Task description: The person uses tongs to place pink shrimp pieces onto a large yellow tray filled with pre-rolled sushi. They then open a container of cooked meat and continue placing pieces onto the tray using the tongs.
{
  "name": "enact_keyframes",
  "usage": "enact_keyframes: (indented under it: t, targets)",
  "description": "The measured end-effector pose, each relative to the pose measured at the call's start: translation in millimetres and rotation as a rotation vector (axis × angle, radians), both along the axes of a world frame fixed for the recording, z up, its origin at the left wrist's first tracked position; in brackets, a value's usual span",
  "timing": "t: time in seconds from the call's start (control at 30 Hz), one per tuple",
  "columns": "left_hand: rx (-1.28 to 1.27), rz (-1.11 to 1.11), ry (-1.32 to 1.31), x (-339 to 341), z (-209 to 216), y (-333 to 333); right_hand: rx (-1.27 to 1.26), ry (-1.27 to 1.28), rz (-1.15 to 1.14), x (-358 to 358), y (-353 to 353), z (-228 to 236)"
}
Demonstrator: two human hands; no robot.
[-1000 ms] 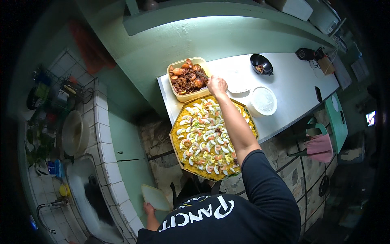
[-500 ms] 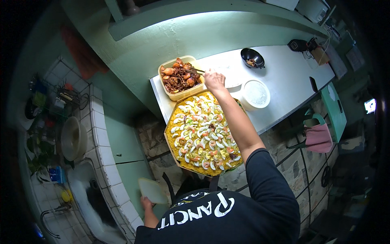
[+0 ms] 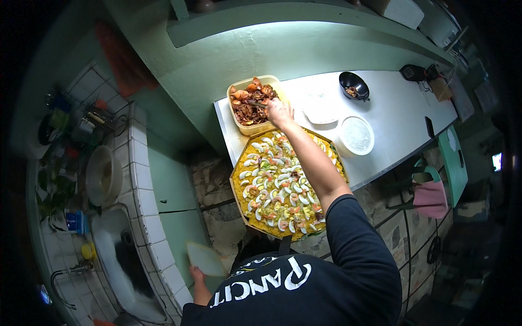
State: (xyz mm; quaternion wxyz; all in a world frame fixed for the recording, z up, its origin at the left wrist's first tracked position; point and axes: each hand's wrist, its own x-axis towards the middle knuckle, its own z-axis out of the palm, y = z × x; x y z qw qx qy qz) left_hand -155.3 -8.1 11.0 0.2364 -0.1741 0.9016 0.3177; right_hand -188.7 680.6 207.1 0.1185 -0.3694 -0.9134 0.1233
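My right hand (image 3: 279,113) is closed around slim dark tongs (image 3: 255,103), whose tips dip among reddish-brown squid pieces (image 3: 251,115) in a cream plastic container (image 3: 253,130). Below that forearm lies a large octagonal tray (image 3: 237,200) of yellow noodles (image 3: 254,217), topped with egg slices and shrimp. Part of the noodles is hidden by my right arm. Low at the left, my left hand (image 3: 197,273) grips the edge of a flat, pale plastic lid (image 3: 205,259), held away from the table.
The white table (image 3: 405,122) also bears a round white tub (image 3: 356,136), a shallow white container (image 3: 321,113), a black bowl (image 3: 354,86) and a phone (image 3: 429,126). At the left is a tiled counter (image 3: 147,201) with a sink (image 3: 117,244). A pink cloth (image 3: 429,200) hangs at the right.
My right hand has moved down and toward the container's near side, and the tongs now reach deeper into the squid. The whole view has shifted slightly. My left hand still holds the lid.
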Motion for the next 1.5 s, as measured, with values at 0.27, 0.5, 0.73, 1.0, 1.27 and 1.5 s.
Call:
enact_keyframes:
  t: [0.27,0.5,0.73,1.0,1.27,1.5]
  targets:
    - [0.026,0.137,-0.078,6.0,0.1,-12.9,0.016,-0.095,-0.094,28.6,9.8,52.7]
    - [-0.018,0.046,-0.002,-8.1,-1.9,-7.6,0.037,-0.108,-0.105,2.0,23.2,30.3]
    - [-0.034,0.043,0.008,-3.2,-7.9,-6.5,-0.029,0.012,-0.127,19.3,18.4,44.7]
    - [-0.007,0.004,0.031,2.9,-6.6,-4.9,-0.131,-0.046,-0.16,8.1,5.2,50.8]
    - [0.029,0.084,0.026,7.6,-9.6,-15.5,-0.058,0.063,-0.18,18.8,15.4,32.8]
    - [-0.061,0.073,-0.01,9.5,-5.9,-6.9,-0.029,0.288,-0.125,136.2,-17.5,79.9]
